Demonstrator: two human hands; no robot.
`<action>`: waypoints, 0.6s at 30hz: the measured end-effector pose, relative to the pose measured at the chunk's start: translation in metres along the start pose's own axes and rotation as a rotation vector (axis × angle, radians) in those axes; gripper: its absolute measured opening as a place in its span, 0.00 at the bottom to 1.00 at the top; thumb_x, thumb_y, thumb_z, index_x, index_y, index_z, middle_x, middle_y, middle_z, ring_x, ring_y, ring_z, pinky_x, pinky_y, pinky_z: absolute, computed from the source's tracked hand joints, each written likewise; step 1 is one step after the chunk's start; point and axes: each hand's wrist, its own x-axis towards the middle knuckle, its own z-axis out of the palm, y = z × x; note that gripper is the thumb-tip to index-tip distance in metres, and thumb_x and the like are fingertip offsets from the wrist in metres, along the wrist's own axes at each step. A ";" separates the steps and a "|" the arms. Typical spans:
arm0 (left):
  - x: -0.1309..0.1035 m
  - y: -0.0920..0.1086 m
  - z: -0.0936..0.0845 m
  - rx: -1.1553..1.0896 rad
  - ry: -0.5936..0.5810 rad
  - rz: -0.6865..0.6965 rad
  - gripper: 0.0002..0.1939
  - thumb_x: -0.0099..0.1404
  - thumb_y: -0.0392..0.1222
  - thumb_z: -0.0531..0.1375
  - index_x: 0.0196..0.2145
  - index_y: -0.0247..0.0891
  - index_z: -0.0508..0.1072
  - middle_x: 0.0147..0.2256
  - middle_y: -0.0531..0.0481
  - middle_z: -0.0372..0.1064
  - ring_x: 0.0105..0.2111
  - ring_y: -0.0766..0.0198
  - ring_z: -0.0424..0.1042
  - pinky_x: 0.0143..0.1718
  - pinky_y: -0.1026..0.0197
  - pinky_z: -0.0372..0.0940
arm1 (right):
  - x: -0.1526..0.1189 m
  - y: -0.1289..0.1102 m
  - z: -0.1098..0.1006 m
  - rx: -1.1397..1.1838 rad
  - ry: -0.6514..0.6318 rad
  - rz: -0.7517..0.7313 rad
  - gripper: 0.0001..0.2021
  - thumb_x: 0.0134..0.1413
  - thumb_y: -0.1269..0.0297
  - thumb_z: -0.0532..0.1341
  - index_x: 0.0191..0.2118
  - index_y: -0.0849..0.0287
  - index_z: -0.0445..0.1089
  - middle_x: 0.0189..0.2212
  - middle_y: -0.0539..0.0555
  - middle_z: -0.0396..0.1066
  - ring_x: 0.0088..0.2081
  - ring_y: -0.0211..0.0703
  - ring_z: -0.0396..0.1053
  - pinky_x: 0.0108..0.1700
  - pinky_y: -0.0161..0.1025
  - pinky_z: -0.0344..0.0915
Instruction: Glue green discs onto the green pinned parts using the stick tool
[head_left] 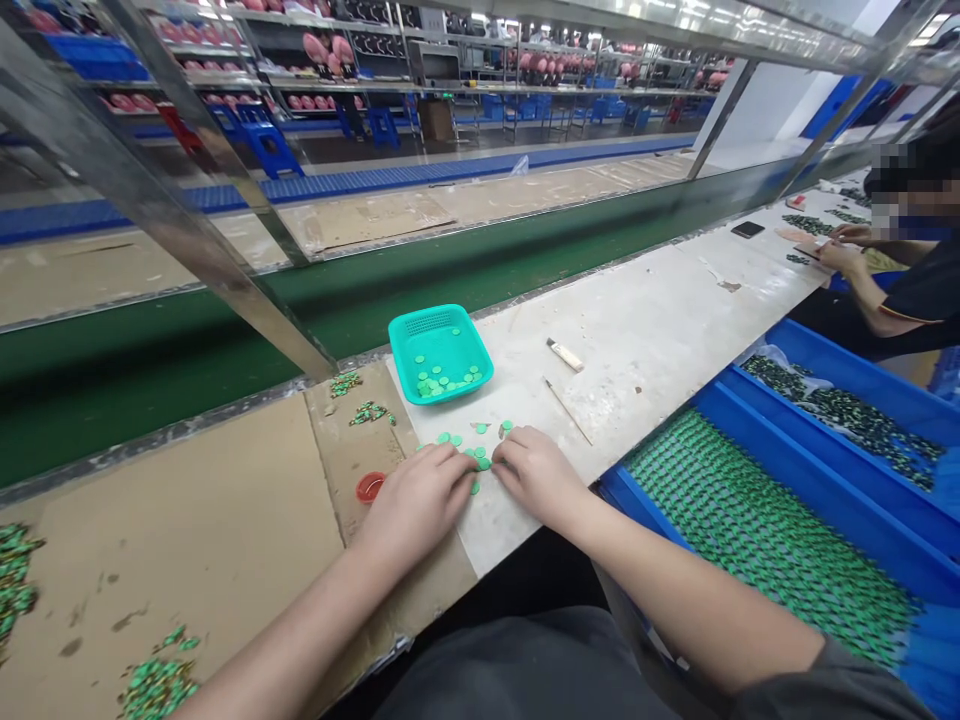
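green discs [481, 464]: scattered on the white worktop [637, 310], the nearest few set between both hands.
left hand [420, 495]: placed left of these discs, fingers curled down; whether its grip is closed on one cannot be told.
right hand [536, 475]: placed just right, fingertips bunched; whether a disc is pinched cannot be told.
nearer hand: neither is clearly shown.
disc axis: round and mostly flat, so no long axis or pointing direction is shown.
teal basket [431, 345]: set farther off, with more discs held inside.
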 end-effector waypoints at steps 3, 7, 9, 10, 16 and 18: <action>0.010 0.001 0.004 -0.006 -0.001 -0.042 0.12 0.79 0.39 0.60 0.52 0.45 0.84 0.43 0.45 0.80 0.47 0.50 0.80 0.49 0.51 0.74 | -0.009 0.000 -0.005 0.004 -0.018 -0.009 0.06 0.74 0.69 0.68 0.41 0.56 0.80 0.39 0.57 0.79 0.45 0.53 0.77 0.50 0.48 0.72; 0.018 0.003 0.007 -0.028 -0.029 -0.080 0.09 0.77 0.39 0.63 0.49 0.44 0.84 0.42 0.45 0.81 0.49 0.48 0.80 0.51 0.50 0.74 | -0.011 -0.001 -0.004 0.020 -0.010 0.018 0.01 0.73 0.68 0.71 0.46 0.56 0.82 0.41 0.56 0.79 0.46 0.52 0.78 0.52 0.48 0.73; 0.020 0.002 0.006 -0.039 -0.041 -0.096 0.06 0.76 0.40 0.64 0.46 0.44 0.82 0.42 0.46 0.80 0.48 0.49 0.81 0.49 0.51 0.73 | -0.004 -0.002 0.001 0.018 0.001 0.038 0.04 0.74 0.66 0.70 0.50 0.57 0.83 0.42 0.57 0.79 0.46 0.53 0.79 0.52 0.48 0.73; 0.020 0.002 0.005 -0.044 -0.043 -0.106 0.05 0.76 0.40 0.64 0.45 0.44 0.81 0.42 0.47 0.80 0.46 0.50 0.81 0.48 0.51 0.73 | -0.001 -0.003 0.004 0.017 0.003 0.043 0.04 0.74 0.66 0.70 0.50 0.57 0.83 0.42 0.57 0.79 0.46 0.53 0.78 0.51 0.48 0.73; 0.016 -0.005 -0.003 -0.077 -0.039 -0.135 0.05 0.74 0.38 0.62 0.39 0.44 0.78 0.40 0.50 0.79 0.40 0.56 0.80 0.41 0.56 0.71 | 0.014 -0.001 0.006 0.018 -0.019 0.032 0.05 0.73 0.69 0.70 0.43 0.55 0.84 0.37 0.53 0.78 0.43 0.48 0.78 0.47 0.44 0.70; 0.016 -0.004 -0.003 -0.083 -0.033 -0.127 0.06 0.75 0.39 0.62 0.39 0.44 0.79 0.40 0.50 0.80 0.42 0.55 0.80 0.43 0.56 0.71 | 0.017 0.003 0.001 -0.006 -0.023 0.028 0.07 0.76 0.70 0.67 0.43 0.55 0.84 0.38 0.55 0.79 0.43 0.49 0.76 0.48 0.46 0.68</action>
